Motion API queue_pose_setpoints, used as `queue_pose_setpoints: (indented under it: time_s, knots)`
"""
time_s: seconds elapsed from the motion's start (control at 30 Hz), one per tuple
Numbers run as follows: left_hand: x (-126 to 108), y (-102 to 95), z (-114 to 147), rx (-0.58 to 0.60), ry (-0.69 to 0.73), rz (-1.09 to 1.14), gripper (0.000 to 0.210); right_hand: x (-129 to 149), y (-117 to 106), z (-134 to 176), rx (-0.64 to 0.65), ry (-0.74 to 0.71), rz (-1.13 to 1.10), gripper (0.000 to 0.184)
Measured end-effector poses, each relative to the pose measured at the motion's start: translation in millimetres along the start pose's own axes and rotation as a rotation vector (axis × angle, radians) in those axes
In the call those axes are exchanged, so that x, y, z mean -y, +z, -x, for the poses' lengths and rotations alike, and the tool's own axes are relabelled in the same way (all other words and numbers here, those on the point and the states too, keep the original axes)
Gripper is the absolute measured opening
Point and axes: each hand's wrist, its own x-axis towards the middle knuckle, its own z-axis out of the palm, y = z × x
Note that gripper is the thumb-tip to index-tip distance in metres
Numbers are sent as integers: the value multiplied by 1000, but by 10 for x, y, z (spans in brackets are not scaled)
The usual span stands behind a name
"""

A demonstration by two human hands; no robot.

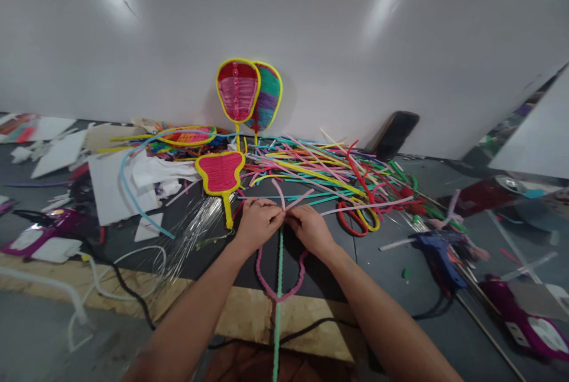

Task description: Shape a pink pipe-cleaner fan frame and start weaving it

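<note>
White partition board backs a dark bench strewn with paper scraps and a loose heap of coloured pipe cleaners. Two finished woven fans lean upright against the board, and a third fan, red with a yellow rim, lies flat just beyond the left hand.

Both hands meet at the top of a pink pipe-cleaner loop lying on the bench directly before the person, with a green stem running down its middle. The left hand is pinched shut on the loop's crossing ends, and the right hand pinches the same joint from the other side.

The joint looks likely to spring apart if either pinch eases, since the wire ends stand free. A blue glue gun lies near the right forearm, its cord trailing, so a sweeping elbow could snag it.

No brand, label or readable writing shows anywhere.
</note>
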Motion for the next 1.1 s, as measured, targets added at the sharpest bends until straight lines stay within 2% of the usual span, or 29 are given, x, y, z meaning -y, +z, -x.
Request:
queue_pose_setpoints:
  time_s: [0.23, 0.3, 0.5, 0.7, 0.8, 0.97, 1.1]
  knots:
    - [10, 12, -21, 4, -27, 28, 21, 6, -9, -17, -118, 210, -436, 23]
    - [-5, 23, -20, -4, -33, 31, 21, 15, -2, -32, -152, 226, -519, 20]
    - [-15, 36, -36, 16, -165, 57, 22, 27, -10, -33, -192, 208, -523, 15]
    - [35, -24, -47, 71, -244, 50, 23, -18, -37, 10, -200, 326, -521, 18]
    - [28, -33, -43, 79, -219, 70, 23, 1, -45, 11, -150, 275, -485, 18]
    - [12, -3, -32, 93, -147, 41, 21, 48, -17, -21, 17, 60, -324, 13]
    - [13, 12, -26, 80, -142, 28, 19, 23, -9, -35, -5, -6, -179, 12]
